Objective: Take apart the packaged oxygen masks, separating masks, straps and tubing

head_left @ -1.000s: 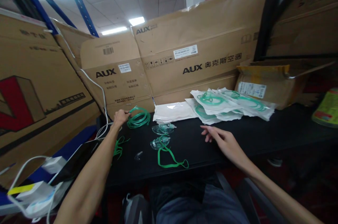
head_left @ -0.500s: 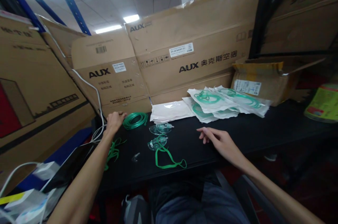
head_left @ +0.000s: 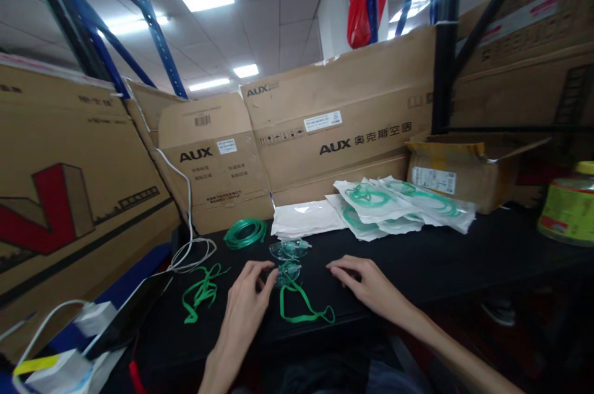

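Note:
My left hand (head_left: 250, 298) is at the left edge of a clear oxygen mask (head_left: 290, 271), thumb and forefinger closed on that edge. A green elastic strap (head_left: 306, 316) trails from this mask toward the table's front. Just behind lies a second clear mask (head_left: 291, 249). My right hand (head_left: 364, 279) hovers over the table right of the masks, empty, fingers loosely bent and thumb apart. To the left of my left hand lies a tangle of green straps (head_left: 204, 292). A coil of green tubing (head_left: 245, 234) sits farther back.
White packs with green tubing (head_left: 371, 202) are piled at the back, beside a flat white pack (head_left: 309, 218). An open carton (head_left: 455, 171) and a yellow-green labelled jar (head_left: 566, 205) stand right. White cables (head_left: 188, 255) and a dark device (head_left: 132, 313) lie left. Cardboard walls (head_left: 334, 134) enclose the table.
My left hand has moved from beside the tubing coil to the nearer mask, now covering where a small clear piece lay. My right hand has drawn slightly toward the masks. The view has tilted up.

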Motion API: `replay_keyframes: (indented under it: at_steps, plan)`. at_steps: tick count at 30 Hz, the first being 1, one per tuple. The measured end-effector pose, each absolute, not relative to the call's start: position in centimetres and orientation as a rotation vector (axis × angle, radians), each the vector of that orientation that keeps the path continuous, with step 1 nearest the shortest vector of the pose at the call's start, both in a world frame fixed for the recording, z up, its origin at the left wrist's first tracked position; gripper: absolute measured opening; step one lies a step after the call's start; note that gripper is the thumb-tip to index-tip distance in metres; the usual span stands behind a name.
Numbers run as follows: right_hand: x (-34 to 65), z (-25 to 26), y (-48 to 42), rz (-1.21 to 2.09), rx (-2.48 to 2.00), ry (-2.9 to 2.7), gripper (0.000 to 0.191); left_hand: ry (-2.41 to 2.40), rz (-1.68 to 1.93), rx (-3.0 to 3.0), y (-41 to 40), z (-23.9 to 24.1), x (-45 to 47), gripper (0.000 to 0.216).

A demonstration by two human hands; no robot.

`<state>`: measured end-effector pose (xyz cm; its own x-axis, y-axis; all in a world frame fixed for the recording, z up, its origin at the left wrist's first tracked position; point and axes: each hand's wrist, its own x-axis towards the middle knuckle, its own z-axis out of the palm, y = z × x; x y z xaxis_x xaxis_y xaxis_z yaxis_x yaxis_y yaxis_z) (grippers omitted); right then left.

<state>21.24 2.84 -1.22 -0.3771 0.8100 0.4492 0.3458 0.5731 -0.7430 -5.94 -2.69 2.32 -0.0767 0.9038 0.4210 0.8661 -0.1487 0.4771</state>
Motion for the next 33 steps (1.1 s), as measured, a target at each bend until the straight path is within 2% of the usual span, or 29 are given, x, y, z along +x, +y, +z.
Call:
replay_keyframes:
  at_steps: [5,13,15,18,24,30,33]
  plan:
    - [17.5,-1.2,4.3,0.811,-0.888,-1.963,0.033,2.092,0.944,1.999,-1.6,1.3,-6.3,0.047]
    - [14.9,-2.0,5.3,0.908,-0.819,-1.954,0.031,1.890,0.898,2.071,-1.1,0.8,-5.9,0.041]
    - [15.0,-2.1,5.1,0.898,-0.828,-1.939,0.028,1.871,0.926,2.090,-1.0,0.8,-5.6,0.034]
    - [15.3,-1.8,4.4,0.851,-0.855,-1.889,0.025,1.912,1.037,2.104,-0.9,1.2,-4.8,0.020]
    - [15.6,-0.9,2.2,0.529,-0.746,-1.744,0.021,1.934,1.297,2.216,-1.0,2.7,-2.6,0.014]
    - [15.1,-1.5,2.4,0.607,-0.638,-1.820,0.046,1.740,1.325,2.270,-0.5,2.9,-0.3,0.017]
    - [15.3,-2.0,3.2,0.641,-0.661,-1.781,0.047,1.579,1.312,2.305,-0.6,2.9,0.7,0.019]
